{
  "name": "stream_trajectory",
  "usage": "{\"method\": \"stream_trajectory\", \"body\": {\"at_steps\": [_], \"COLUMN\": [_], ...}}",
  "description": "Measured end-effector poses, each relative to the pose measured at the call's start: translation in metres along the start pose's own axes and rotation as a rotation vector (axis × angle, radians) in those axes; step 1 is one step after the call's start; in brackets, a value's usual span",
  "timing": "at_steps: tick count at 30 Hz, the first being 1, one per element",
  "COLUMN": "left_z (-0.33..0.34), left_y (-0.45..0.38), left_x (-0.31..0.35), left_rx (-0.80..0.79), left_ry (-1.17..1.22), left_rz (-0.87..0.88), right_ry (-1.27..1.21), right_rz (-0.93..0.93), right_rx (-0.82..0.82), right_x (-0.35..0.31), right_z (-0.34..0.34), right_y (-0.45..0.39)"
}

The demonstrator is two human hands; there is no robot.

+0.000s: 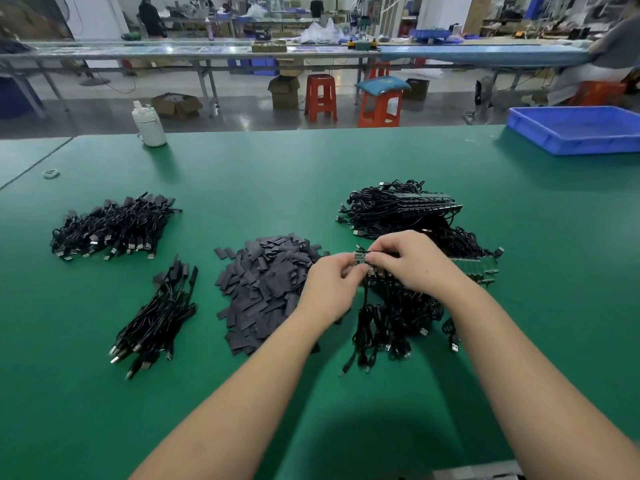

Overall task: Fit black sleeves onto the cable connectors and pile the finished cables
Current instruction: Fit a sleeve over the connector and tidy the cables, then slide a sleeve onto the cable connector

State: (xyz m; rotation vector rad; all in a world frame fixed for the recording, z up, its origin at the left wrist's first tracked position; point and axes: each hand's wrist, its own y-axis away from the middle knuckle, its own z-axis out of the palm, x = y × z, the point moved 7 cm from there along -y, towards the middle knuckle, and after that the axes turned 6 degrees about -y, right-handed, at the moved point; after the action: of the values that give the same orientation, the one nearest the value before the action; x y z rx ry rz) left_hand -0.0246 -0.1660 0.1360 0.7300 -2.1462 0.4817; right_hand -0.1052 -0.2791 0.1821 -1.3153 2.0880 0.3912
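**Both hands pinch one connector board over the cable heap**

Over the green table (311, 161), seen from the head camera, the left hand (330, 289) and right hand (414, 261) meet above a tangle of unfinished cables (398, 313). Both pinch a small connector board (361, 258) between curled fingertips; its black cable hangs down into the tangle. Whether a sleeve is on it cannot be told.

Just left of the hands lies a loose heap of black sleeves (266, 285), the left wrist crossing its right edge. Behind the right hand sits a second stack of cables with boards (401, 206). Well to the left are two piles of finished cables: a small bundle (159, 317) near the sleeves and a larger pile (110, 226) beyond it.

A white bottle (149, 124) stands at the far edge, a blue bin (578, 129) at the far right.
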Motion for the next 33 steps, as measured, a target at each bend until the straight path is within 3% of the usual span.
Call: {"method": "stream_trajectory", "body": {"at_steps": [4,12,17,21,25,30,33], "left_z": [0.000,-0.005,-0.019,-0.035,-0.048,-0.056,-0.053], "left_y": [0.001,0.017,0.016,0.012,0.019,0.023,0.022], "left_x": [-0.002,0.019,0.008,-0.006,-0.001,0.010,0.012], "left_rx": [0.028,0.301,0.388,0.272,0.166,0.129,0.095], "left_ry": [-0.054,-0.235,0.001,0.183,0.376,0.359,0.354], "left_rz": [-0.028,0.034,-0.025,-0.038,-0.019,0.040,0.026], "right_ry": [-0.017,0.107,0.116,0.234,0.196,0.459,0.077], "right_rz": [-0.020,0.021,0.017,0.054,0.135,0.220,0.127], "right_rx": [0.011,0.132,0.168,0.108,0.137,0.117,0.256], "right_x": [0.001,-0.002,0.004,0.039,0.085,0.106,0.073], "right_z": [0.001,0.001,-0.013,-0.031,-0.040,-0.024,-0.015], "right_y": [0.006,0.009,0.013,0.008,-0.003,-0.011,-0.005]}}
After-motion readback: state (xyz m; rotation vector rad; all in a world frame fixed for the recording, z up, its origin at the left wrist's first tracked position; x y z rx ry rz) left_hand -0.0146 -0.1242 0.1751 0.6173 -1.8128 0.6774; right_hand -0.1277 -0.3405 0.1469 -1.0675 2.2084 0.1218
